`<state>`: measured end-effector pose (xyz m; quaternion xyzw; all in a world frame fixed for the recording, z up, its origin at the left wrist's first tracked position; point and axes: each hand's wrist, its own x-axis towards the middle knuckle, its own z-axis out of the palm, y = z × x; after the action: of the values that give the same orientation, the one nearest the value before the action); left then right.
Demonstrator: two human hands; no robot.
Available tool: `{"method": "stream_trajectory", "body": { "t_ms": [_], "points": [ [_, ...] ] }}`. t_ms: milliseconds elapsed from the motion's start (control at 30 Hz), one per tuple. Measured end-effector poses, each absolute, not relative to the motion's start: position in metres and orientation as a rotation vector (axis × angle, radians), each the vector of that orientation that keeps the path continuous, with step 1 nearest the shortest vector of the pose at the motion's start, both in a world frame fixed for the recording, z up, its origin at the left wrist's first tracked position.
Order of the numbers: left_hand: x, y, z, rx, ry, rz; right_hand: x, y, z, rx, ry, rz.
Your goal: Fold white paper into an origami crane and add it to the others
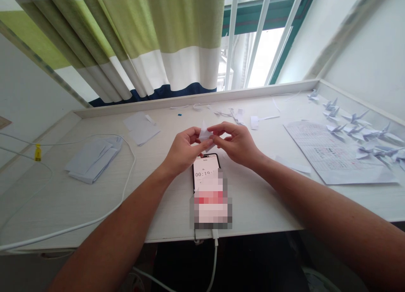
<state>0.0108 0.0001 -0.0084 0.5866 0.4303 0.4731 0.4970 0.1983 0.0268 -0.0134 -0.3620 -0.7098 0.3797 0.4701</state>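
Between my two hands is a small piece of folded white paper, its pointed tip standing up above the fingers. My left hand pinches it from the left side, thumb in front. My right hand grips the other side with thumb and forefinger. Fingers cover much of the paper's lower part. Just below the hands lies a phone with a timer on its screen, its lower half blurred out. A white cable plug runs from its bottom end.
Several folded paper cranes stand at the right, some on a printed sheet. Stacked paper and loose squares lie at the left. Paper scraps are at the back. A white cable loops across the left side.
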Motion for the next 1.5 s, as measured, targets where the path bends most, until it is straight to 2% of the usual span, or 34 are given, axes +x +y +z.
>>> {"method": "stream_trajectory", "body": {
  "t_ms": [200, 467, 700, 967, 1500],
  "points": [
    [0.011, -0.001, -0.010, 1.543, 1.152, 1.167, 0.199, 0.028, -0.014, -0.876, -1.739, 0.978],
    [0.013, 0.000, -0.010, 1.377, 1.072, 1.171, 0.199, 0.028, -0.012, -0.873, -1.759, 0.998],
    [0.016, -0.003, -0.008, 1.326, 1.060, 1.134, 0.198, 0.027, -0.011, -0.866, -1.787, 0.906],
    [0.020, -0.001, -0.011, 1.261, 1.037, 1.205, 0.199, 0.031, -0.014, -0.859, -1.761, 1.026],
    [0.022, -0.001, -0.005, 1.001, 1.024, 1.243, 0.198, 0.029, -0.016, -0.751, -1.841, 0.885]
  ]
}}
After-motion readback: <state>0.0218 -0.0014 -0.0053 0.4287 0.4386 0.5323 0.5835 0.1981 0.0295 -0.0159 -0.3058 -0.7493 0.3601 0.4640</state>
